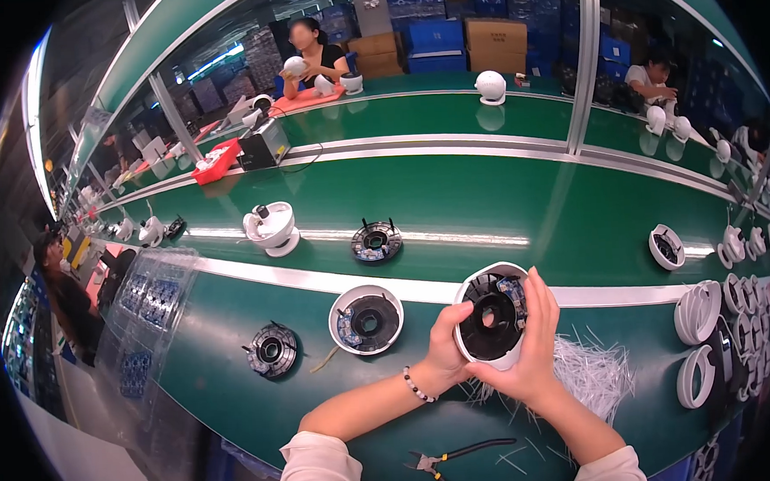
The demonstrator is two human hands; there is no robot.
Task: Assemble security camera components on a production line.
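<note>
Between both hands is a round white housing [492, 337], tilted so its inside shows a black insert with a central hole and a blue circuit board. My left hand [446, 351] grips its left side, thumb on the rim. My right hand [537, 341] wraps the right side, fingers stretched up along the shell. On the bench to the left sits a similar white housing [333, 325] with a black insert and board. Beside that lies a black disc-shaped part [272, 349] with prongs. Diagonal cutters [427, 464] lie near the front edge. Thin white strips [593, 376] are heaped beside my right forearm.
The green conveyor [504, 209] beyond carries another black disc part [376, 241], a white dome-shaped unit [272, 230] and a white housing [665, 247]. White rings [695, 376] stand at right. Clear trays [151, 289] of blue boards lie left. Co-workers sit across the line.
</note>
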